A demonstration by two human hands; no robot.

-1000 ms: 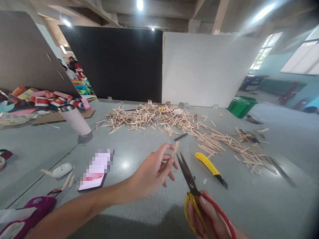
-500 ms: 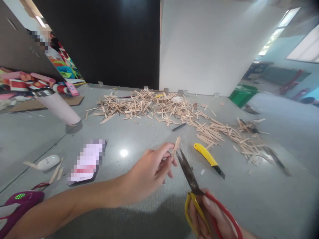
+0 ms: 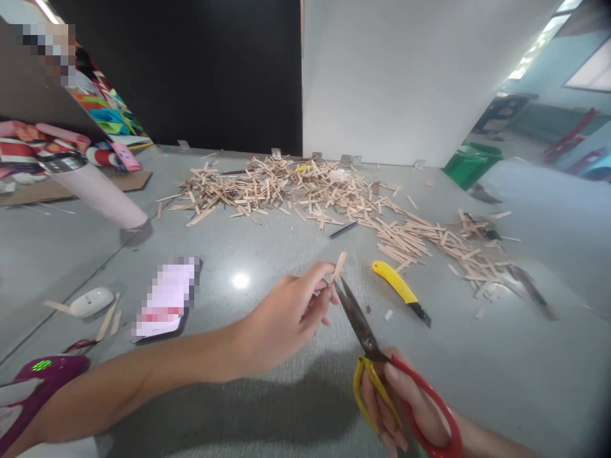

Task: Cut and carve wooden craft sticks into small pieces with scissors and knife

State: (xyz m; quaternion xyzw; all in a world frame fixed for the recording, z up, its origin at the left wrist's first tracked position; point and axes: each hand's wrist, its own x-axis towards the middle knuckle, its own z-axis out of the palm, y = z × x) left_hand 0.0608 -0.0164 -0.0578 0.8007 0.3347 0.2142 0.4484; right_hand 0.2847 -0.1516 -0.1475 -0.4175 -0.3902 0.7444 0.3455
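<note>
My left hand (image 3: 298, 308) pinches a short flat wooden stick (image 3: 338, 266) between thumb and forefinger, its upper end sticking up past the fingers. Through the red and yellow handles of a pair of scissors (image 3: 359, 327) go the fingers of my right hand (image 3: 410, 401). The dark blades are slightly parted, and their tips lie right beside the lower part of the stick; whether they touch it I cannot tell. To the right of the blades a yellow utility knife (image 3: 396, 283) rests on the grey table (image 3: 267, 248).
Many wooden sticks (image 3: 267, 191) are heaped along the back and right. On the left are a phone (image 3: 165, 299), a white computer mouse (image 3: 91, 301), a pink bottle (image 3: 105, 194) and a purple device (image 3: 52, 375). A thin dark rod (image 3: 344, 229) lies before the heap.
The camera view has shifted slightly, so the table items sit a little higher. Both hands keep their hold on the stick and scissors, with the blade tips still close to the stick.
</note>
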